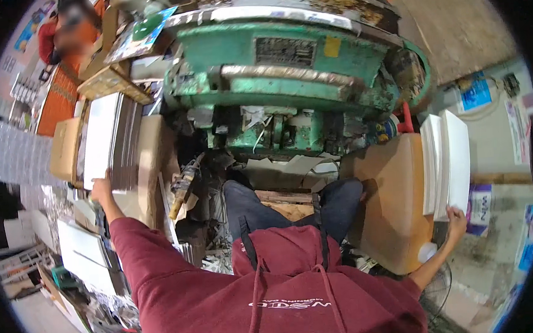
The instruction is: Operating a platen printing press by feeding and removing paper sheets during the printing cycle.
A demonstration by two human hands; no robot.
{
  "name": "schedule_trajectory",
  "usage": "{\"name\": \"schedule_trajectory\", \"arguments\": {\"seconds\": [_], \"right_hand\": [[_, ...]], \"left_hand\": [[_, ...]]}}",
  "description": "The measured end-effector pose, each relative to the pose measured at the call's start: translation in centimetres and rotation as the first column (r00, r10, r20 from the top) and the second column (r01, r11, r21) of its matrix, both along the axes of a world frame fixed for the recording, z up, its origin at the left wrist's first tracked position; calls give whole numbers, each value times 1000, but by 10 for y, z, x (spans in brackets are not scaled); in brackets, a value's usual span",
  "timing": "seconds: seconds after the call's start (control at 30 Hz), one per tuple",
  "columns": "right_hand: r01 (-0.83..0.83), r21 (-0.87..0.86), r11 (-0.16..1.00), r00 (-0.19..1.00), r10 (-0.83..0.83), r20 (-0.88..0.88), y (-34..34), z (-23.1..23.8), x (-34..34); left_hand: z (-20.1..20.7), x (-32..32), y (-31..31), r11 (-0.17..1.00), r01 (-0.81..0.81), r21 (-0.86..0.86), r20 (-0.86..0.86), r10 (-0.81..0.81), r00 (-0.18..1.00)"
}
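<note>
At the far left, a thick stack of white sheets (103,136) stands beside a brown cardboard sheet. My left hand (102,192) is closed at the near edge of this stack, its fingertips on the top sheet and the other fingers partly hidden. On the right, white folded sheets (456,156) lie in two piles next to a tan plastic container (389,202) with a white cap. My right hand (456,221) pinches the near corner of the outer pile. Both arms are stretched wide apart.
A large green metal machine (285,57) with a roller bar stands ahead. Between it and my knees lie paper scraps (285,171). A worn tool with a yellow handle (177,206) lies left of my legs. More white sheets (84,257) sit nearer left. A person (46,42) is far left.
</note>
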State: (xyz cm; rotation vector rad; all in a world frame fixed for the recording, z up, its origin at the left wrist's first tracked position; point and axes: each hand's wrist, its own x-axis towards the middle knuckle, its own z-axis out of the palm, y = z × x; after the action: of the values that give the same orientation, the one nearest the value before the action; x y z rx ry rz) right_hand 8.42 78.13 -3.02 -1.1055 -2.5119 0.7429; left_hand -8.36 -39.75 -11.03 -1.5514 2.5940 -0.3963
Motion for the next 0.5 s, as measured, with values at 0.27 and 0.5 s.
{"name": "schedule_trajectory", "arguments": {"seconds": [0.27,0.5], "right_hand": [[40,435,900,998,-19,-52,-4,24,-7],[-31,444,895,881,234,-412,-129,131,-87]], "left_hand": [[106,-83,110,928,372,3,-104,-369,923],[101,-196,360,-141,990,9,-671,-735,-99]]}}
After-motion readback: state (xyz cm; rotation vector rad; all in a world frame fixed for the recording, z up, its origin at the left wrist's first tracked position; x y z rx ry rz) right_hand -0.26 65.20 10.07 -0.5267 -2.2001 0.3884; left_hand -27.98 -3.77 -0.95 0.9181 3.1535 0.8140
